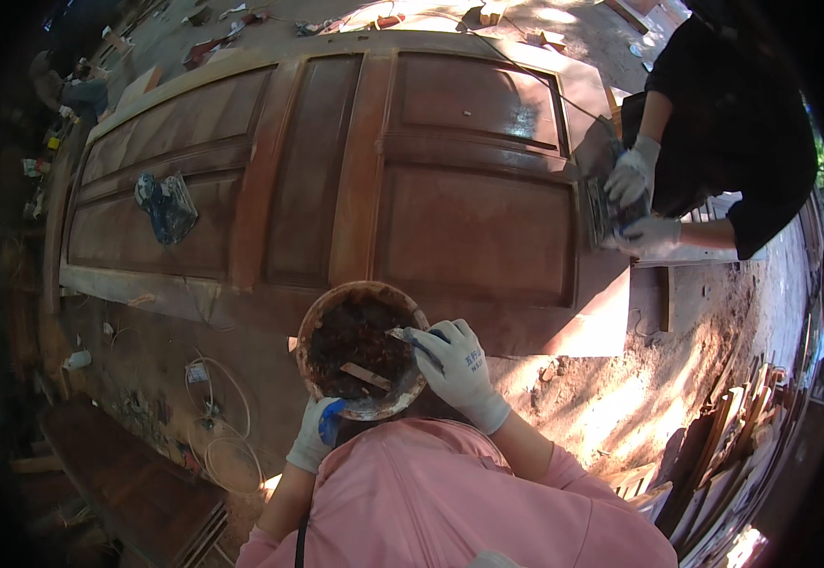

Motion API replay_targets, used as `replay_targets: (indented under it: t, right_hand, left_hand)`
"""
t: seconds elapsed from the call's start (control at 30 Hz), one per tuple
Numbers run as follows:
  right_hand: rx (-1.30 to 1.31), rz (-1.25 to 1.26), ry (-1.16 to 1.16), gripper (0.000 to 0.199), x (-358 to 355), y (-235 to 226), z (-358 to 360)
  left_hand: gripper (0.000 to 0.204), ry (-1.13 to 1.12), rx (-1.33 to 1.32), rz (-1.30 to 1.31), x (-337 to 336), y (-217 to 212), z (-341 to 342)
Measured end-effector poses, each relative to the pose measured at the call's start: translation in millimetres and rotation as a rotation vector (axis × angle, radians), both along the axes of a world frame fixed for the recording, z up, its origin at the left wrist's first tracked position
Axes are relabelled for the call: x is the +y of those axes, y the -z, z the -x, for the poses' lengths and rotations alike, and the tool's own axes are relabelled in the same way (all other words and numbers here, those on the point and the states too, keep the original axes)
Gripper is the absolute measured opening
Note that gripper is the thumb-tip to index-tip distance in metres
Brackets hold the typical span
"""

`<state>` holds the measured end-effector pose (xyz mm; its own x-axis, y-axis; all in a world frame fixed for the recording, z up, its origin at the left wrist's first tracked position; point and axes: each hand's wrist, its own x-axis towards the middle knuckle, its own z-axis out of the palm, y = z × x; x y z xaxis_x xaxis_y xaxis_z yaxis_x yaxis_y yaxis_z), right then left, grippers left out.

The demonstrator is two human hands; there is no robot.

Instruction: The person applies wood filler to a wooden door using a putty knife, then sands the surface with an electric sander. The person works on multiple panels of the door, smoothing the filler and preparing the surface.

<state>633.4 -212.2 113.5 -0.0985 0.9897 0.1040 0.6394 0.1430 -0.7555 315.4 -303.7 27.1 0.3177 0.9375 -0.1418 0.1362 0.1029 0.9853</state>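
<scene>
In front of me is a round bucket (417, 312), its rim smeared and its inside lined with dark brown matter. A flat strip of wood (366, 377) lies in it. Reaching over the right side, my right hand (461, 374), in a white work glove, grips a small scraper (399, 334) with a pale tip above the dark matter. My left hand (314, 437), also gloved, is closed at the near-left rim, steadying the bucket; blue shows at its fingers, which are partly hidden. Just beyond lies a large brown panelled wooden door (474, 232).
A crumpled plastic bag (168, 206) rests on the door's left part. At right, a co-worker in black presses a sanding tool (601, 204) on the door's end with gloved hands. Wood strips (729, 445) stack lower right; a dark panel (128, 473) and looped hose (232, 445) lie lower left.
</scene>
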Motion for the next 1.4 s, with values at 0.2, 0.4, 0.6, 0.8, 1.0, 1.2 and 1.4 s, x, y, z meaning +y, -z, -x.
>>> replay_targets:
  t: [0.2,0.4,0.6,0.8,1.0,1.2,1.4]
  right_hand:
    - [0.091,0.012,0.217,0.029,-27.9,-24.6,-15.4]
    - [0.128,0.003,0.466,0.028,-67.3,-71.6,-38.0]
    - [0.060,-0.015,0.478,0.026,-15.0,-75.1,15.2]
    - [-0.088,0.008,0.451,0.027,69.3,-97.9,35.7]
    - [-0.353,0.026,0.429,0.023,133.1,-52.1,60.2]
    - [-0.460,0.024,0.295,0.021,151.3,-46.9,79.3]
    - [-0.636,0.021,0.257,0.021,160.9,-47.6,102.2]
  left_hand:
    - [0.026,-0.238,-0.590,0.585,29.2,-7.3,-5.3]
    - [0.030,-0.214,-0.372,0.543,72.2,-53.9,-16.2]
    - [0.054,0.030,-0.297,0.464,150.9,-26.7,-2.9]
    - [0.081,0.031,-0.352,0.690,224.7,-82.5,-37.5]
    - [0.087,0.191,-0.323,0.630,271.4,-45.4,-3.1]
    - [0.090,0.167,-0.321,0.701,259.8,-64.6,19.0]
    - [0.092,0.174,-0.268,0.591,259.6,-58.5,35.1]
